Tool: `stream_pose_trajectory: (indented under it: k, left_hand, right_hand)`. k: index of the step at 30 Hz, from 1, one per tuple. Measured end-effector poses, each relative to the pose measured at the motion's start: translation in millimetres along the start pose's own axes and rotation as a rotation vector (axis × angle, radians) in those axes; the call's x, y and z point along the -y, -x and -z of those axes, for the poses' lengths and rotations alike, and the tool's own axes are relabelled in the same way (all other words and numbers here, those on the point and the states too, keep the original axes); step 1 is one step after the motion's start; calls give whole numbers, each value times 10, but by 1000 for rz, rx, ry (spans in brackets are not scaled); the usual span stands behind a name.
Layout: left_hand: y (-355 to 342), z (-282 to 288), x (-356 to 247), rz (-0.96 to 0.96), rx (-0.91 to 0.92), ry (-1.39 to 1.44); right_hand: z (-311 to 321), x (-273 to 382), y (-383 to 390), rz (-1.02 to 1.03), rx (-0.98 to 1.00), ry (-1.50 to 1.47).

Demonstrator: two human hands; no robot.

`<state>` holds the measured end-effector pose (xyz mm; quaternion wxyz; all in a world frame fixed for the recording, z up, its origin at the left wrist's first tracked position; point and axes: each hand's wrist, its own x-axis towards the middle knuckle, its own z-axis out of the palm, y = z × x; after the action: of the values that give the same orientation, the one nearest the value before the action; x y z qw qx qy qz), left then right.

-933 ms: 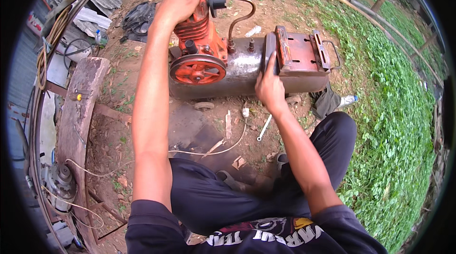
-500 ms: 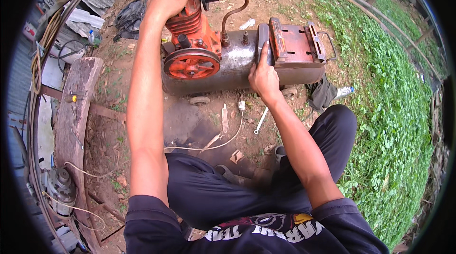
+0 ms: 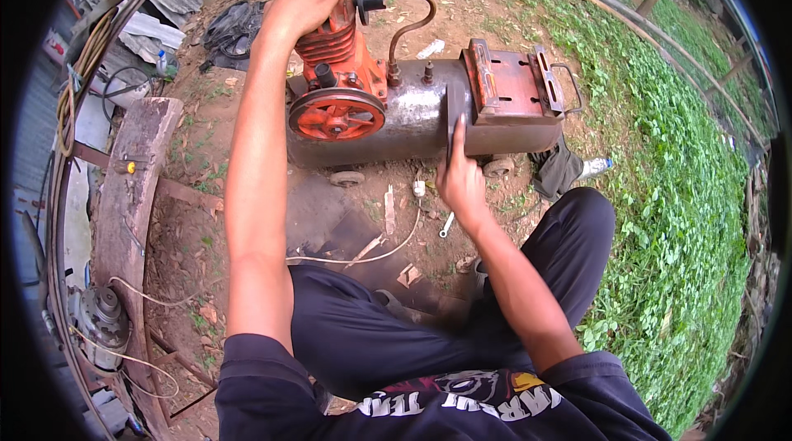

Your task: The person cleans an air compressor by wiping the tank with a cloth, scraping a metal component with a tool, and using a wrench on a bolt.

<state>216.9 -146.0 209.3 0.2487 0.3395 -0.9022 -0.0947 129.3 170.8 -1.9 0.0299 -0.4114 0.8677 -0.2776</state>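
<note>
While the left hand (image 3: 301, 4) lies cupped over the top of the orange finned pump head (image 3: 338, 49) at the upper middle of the frame, fingers curled down around it in a closed hold, the right hand (image 3: 460, 181) presses against the near side of the grey steel tank (image 3: 412, 119), its fingers pointing up along a dark band there; whether they hook onto that band or only rest flat cannot be told. Together these parts make one air compressor, lying on bare dirt just above the person's knees. It looks heavy and rigid, all cast metal and steel, rusty and probably rough rather than slippery, so the pump head and the wire handle (image 3: 569, 90) at the right end seem the surest places to grasp; the thin curved pipe (image 3: 408, 28) looks easier to bend and better left alone. One orange flywheel (image 3: 337, 115) faces the camera, one rusty red mounting plate (image 3: 511, 82) tops the tank, and two small wheels (image 3: 346, 179) show beneath. One wrench (image 3: 446, 225) lies on the dirt below the tank, by one white cord (image 3: 371, 255).
</note>
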Motion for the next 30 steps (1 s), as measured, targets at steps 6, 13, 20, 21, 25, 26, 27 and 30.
stream_pose_trajectory:
  k: [6,13,20,21,25,26,27,30]
  left_hand:
    - [-23,29,-89,3,29,62]
    - [21,-34,-25,24,-38,56]
    - [-9,-36,-85,-7,12,102]
    - [9,-33,-46,-7,3,99]
    - [-24,-23,-72,-15,-2,170]
    - [-58,-8,-32,-41,-18,144]
    - [-100,8,68,-61,-33,111]
    - [-122,-114,70,-72,-7,157]
  right_hand:
    - [115,148,-633,-43,-89,-43]
    - [-183,-77,85,8,92,17]
    - [-46,88,-590,-99,-124,-54]
    - [-35,103,-438,-66,-83,-48]
    - [-208,-129,54,-70,64,25]
    - [-182,-63,-66,-68,7,-10]
    - [-123,80,-243,-63,-43,-50]
    - [48,158,-711,-135,-135,-65]
